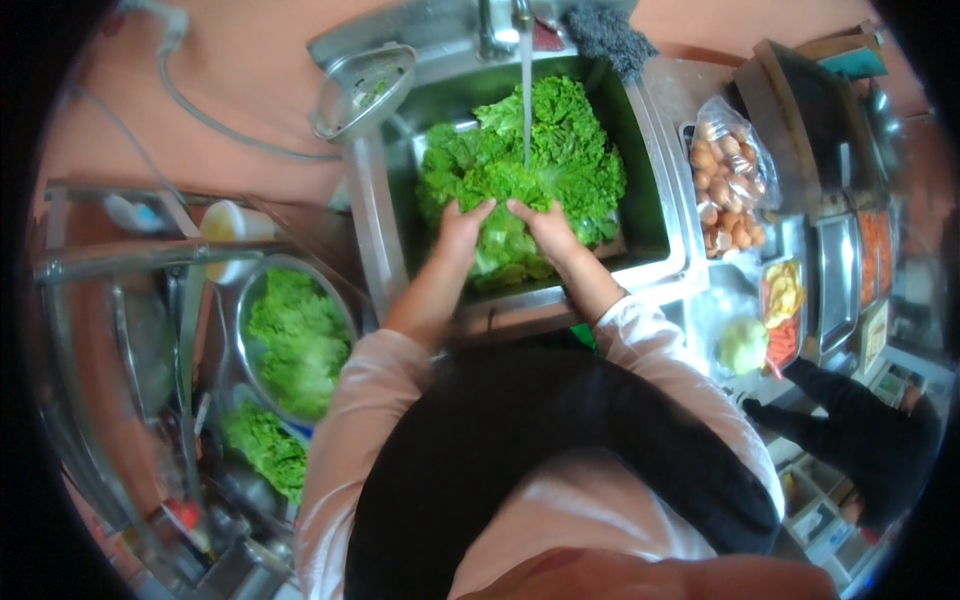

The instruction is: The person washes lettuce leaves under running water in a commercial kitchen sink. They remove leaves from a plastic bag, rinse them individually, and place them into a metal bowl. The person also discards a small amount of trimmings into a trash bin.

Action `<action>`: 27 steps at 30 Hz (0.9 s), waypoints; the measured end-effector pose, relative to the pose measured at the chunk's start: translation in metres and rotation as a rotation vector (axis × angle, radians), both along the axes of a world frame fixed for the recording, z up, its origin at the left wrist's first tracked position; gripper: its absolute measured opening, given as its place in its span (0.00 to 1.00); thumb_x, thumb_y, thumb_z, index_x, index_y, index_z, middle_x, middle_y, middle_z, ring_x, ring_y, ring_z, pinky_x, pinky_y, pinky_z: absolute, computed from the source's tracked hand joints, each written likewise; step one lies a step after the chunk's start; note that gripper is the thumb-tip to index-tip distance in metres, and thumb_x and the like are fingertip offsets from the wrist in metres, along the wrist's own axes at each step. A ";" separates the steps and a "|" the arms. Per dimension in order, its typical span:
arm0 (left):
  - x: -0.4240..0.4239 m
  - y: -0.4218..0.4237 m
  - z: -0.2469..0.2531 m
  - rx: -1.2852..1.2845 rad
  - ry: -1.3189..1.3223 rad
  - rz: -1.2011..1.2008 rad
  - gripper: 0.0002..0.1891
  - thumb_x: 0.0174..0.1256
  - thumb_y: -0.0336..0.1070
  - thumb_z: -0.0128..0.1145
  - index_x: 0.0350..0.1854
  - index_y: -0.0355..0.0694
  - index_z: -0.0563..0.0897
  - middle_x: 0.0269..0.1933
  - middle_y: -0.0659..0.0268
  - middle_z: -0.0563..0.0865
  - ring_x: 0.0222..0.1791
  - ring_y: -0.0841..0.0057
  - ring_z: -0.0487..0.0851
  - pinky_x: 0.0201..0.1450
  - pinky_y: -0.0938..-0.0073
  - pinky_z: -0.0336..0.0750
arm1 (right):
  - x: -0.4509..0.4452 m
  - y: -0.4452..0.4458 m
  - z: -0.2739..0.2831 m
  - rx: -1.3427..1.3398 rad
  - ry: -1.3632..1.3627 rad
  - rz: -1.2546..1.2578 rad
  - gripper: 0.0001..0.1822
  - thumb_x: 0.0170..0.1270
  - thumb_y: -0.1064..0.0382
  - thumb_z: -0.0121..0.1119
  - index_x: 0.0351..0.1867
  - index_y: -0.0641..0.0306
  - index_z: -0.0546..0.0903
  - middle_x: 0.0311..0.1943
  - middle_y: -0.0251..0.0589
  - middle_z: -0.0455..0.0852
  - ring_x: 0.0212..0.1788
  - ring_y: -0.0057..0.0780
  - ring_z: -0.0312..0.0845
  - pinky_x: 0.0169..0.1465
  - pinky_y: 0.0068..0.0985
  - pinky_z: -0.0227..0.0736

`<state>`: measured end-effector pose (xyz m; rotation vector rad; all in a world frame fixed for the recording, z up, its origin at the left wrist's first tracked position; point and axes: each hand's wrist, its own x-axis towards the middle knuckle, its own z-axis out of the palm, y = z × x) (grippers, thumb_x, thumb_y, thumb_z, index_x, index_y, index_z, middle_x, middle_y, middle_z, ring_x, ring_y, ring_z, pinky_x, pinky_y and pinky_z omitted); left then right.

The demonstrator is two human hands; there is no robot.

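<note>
Green leaf lettuce (555, 135) lies heaped in a stainless steel sink (660, 187). Water (526, 97) runs onto it from the faucet (522, 15) above. My left hand (463, 225) and my right hand (546, 225) are side by side at the near part of the heap, thumbs on top, pointing towards each other. Both grip a bunch of the lettuce; the other fingers are hidden under the leaves.
A strainer (364, 94) rests on the sink's left corner. Left stands a metal bowl of lettuce (300, 337). Eggs and shells (724, 180), a cabbage (742, 345) and metal trays (836, 285) are on the right. A person in dark clothes (862, 442) stands at the far right.
</note>
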<state>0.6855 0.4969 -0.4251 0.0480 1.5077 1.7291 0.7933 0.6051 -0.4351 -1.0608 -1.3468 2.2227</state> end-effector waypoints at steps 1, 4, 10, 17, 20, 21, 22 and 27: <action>-0.001 -0.002 -0.013 0.023 0.028 0.024 0.21 0.61 0.32 0.63 0.55 0.34 0.73 0.50 0.59 0.82 0.46 0.68 0.82 0.49 0.67 0.76 | -0.003 -0.004 0.010 -0.116 0.003 -0.085 0.14 0.63 0.66 0.63 0.47 0.71 0.78 0.46 0.48 0.83 0.47 0.33 0.79 0.47 0.30 0.77; -0.014 -0.007 -0.020 -0.027 0.029 0.156 0.19 0.60 0.29 0.60 0.54 0.33 0.74 0.49 0.58 0.82 0.45 0.67 0.82 0.48 0.66 0.77 | 0.001 0.012 0.009 -0.371 0.093 -0.179 0.15 0.62 0.65 0.64 0.47 0.68 0.77 0.42 0.44 0.82 0.37 0.30 0.80 0.39 0.27 0.76; -0.025 -0.026 -0.025 -0.192 0.074 -0.093 0.22 0.61 0.33 0.62 0.57 0.35 0.74 0.51 0.58 0.82 0.48 0.66 0.80 0.52 0.65 0.74 | -0.012 0.012 -0.006 0.903 -0.130 0.080 0.11 0.62 0.66 0.59 0.45 0.66 0.78 0.40 0.54 0.81 0.34 0.42 0.81 0.40 0.35 0.77; -0.013 -0.041 -0.028 -0.024 0.144 0.060 0.23 0.62 0.31 0.63 0.59 0.37 0.72 0.54 0.59 0.80 0.52 0.68 0.79 0.53 0.66 0.75 | -0.015 -0.009 -0.004 0.780 -0.055 0.956 0.30 0.54 0.67 0.62 0.61 0.68 0.72 0.65 0.53 0.69 0.62 0.51 0.69 0.62 0.34 0.69; -0.031 -0.054 -0.030 -0.080 0.149 0.209 0.24 0.62 0.27 0.61 0.60 0.35 0.68 0.51 0.57 0.81 0.46 0.67 0.82 0.45 0.68 0.79 | -0.039 0.033 -0.056 0.592 -0.315 0.670 0.24 0.57 0.58 0.64 0.53 0.69 0.78 0.56 0.56 0.77 0.59 0.51 0.73 0.60 0.35 0.70; -0.035 -0.059 -0.030 -0.097 0.144 0.221 0.25 0.62 0.27 0.61 0.61 0.35 0.67 0.51 0.57 0.81 0.46 0.67 0.81 0.47 0.67 0.78 | -0.050 0.041 -0.061 0.736 -0.630 0.646 0.23 0.57 0.54 0.64 0.50 0.68 0.80 0.53 0.57 0.80 0.56 0.50 0.75 0.58 0.35 0.72; -0.033 -0.056 -0.020 -0.119 0.146 0.222 0.25 0.62 0.27 0.61 0.61 0.35 0.68 0.51 0.57 0.81 0.47 0.68 0.81 0.48 0.68 0.77 | -0.059 0.047 -0.077 0.837 -0.708 0.598 0.24 0.57 0.53 0.65 0.49 0.69 0.80 0.52 0.57 0.80 0.55 0.50 0.76 0.57 0.36 0.72; -0.015 -0.057 0.000 -0.170 0.171 0.225 0.23 0.62 0.27 0.61 0.59 0.35 0.70 0.51 0.61 0.81 0.51 0.71 0.79 0.53 0.69 0.74 | -0.085 0.036 -0.131 0.653 -0.846 0.321 0.36 0.53 0.44 0.68 0.52 0.76 0.76 0.52 0.61 0.79 0.53 0.50 0.78 0.56 0.34 0.73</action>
